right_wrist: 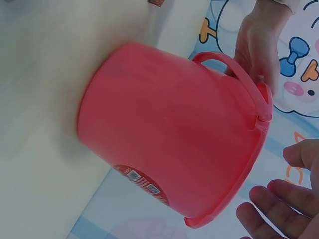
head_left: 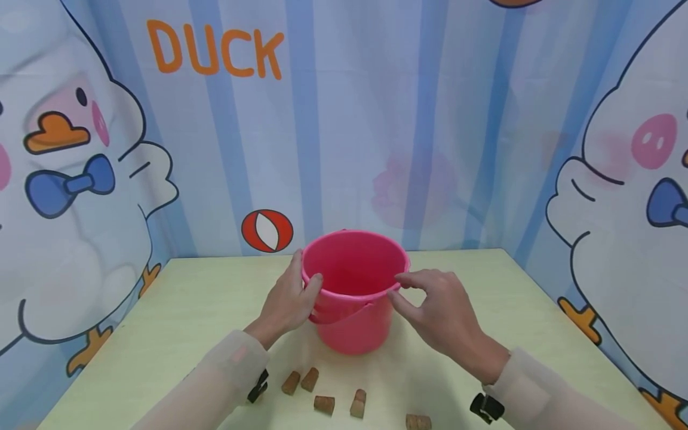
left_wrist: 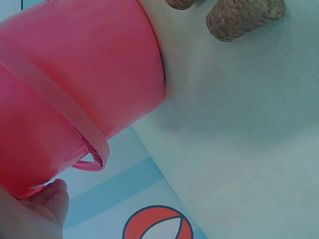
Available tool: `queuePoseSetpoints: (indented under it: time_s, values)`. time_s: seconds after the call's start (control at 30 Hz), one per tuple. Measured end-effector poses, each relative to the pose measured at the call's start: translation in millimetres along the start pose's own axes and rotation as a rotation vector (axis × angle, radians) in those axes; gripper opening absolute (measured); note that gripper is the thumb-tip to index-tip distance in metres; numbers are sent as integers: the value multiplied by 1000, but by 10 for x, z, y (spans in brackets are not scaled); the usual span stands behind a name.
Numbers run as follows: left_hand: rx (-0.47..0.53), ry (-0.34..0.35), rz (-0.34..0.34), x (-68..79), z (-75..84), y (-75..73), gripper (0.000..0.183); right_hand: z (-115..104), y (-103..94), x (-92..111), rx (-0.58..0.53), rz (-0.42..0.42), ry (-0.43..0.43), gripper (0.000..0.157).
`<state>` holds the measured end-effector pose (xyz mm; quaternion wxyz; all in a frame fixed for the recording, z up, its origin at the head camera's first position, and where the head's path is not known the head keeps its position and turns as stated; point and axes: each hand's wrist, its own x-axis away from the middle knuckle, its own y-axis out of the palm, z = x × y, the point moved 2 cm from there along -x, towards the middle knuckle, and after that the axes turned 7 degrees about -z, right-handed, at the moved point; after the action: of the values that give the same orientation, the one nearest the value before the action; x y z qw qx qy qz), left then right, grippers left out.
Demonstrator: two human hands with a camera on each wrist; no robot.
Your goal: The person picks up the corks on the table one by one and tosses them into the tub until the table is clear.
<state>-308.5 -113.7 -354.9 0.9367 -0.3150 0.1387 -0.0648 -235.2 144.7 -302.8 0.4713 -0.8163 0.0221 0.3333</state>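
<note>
A pink plastic bucket [head_left: 352, 322] stands upright on the table, its mouth facing up and its handle hanging down against the near side. My left hand [head_left: 287, 301] grips the rim on the left, thumb over the edge and the other fingers along the outside; the left wrist view shows part of this hand [left_wrist: 40, 214] beside the rim. At the right side of the rim is my right hand [head_left: 443, 310], thumb and forefinger apart. In the right wrist view the fingers [right_wrist: 284, 201] are loosely bent, off the bucket, with nothing between them.
Several corks lie before the bucket, among them a cork [head_left: 324, 404] on its side and another cork [head_left: 418, 422] near the bottom edge. The pale table [head_left: 215, 310] ends at a curtain [head_left: 344, 119] printed with ducks, which also stands at both sides.
</note>
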Motion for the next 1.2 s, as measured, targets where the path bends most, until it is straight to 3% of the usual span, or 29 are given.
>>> queuePoseSetpoints:
  time_s: [0.37, 1.2]
  values:
    - [10, -8, -2, -8, 5, 5, 83, 47, 12, 143, -6, -59, 18, 30]
    - [-17, -13, 3, -2, 9, -2, 86, 137, 70, 394, 12, -320, 144, 30]
